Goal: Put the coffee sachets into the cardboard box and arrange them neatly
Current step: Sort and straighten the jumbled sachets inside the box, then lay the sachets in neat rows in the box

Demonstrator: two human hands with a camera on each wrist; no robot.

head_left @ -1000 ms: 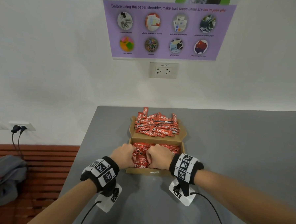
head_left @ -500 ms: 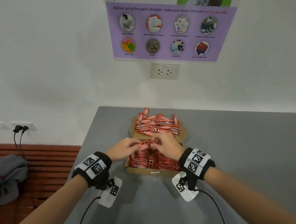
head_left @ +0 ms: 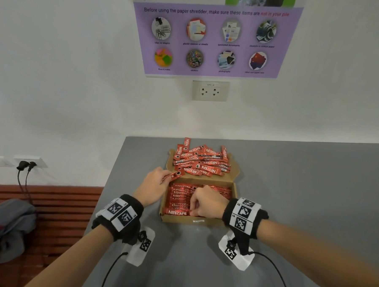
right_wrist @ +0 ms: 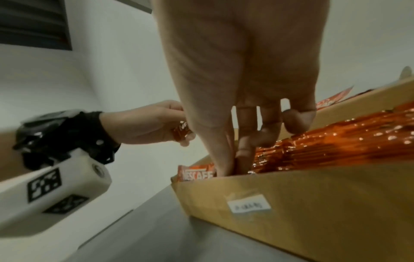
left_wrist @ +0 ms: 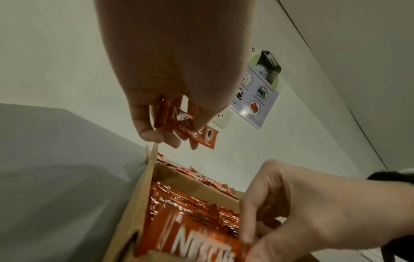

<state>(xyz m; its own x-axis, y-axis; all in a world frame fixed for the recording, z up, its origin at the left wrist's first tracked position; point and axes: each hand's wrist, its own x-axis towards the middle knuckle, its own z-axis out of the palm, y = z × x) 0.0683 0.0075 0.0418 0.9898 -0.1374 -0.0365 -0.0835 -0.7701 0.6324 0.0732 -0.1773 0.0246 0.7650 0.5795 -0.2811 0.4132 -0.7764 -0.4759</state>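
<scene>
An open cardboard box [head_left: 180, 219] stands on the grey table [head_left: 302, 193]. Rows of red coffee sachets [head_left: 179, 197] lie inside it. A loose pile of sachets [head_left: 202, 161] rests on the folded-back lid behind it. My left hand [head_left: 153, 185] is at the box's back left corner and pinches one sachet [head_left: 173, 176], seen closer in the left wrist view [left_wrist: 195, 129], held above the box. My right hand [head_left: 205, 204] reaches into the front of the box. Its thumb and forefinger [right_wrist: 235, 159] pinch the end of the frontmost sachet [right_wrist: 197, 175].
The table's left edge [head_left: 107, 194] runs close to the box. Beyond that edge is a wooden bench [head_left: 60, 202] carrying a grey and red bag [head_left: 6, 228]. The wall behind has a socket [head_left: 210, 90] and a purple poster [head_left: 213, 39]. Cables run from both wrists.
Both hands reached from the box to the loose pile. Now the left hand has drawn back left with one sachet, and the right hand has returned to the box's front row.
</scene>
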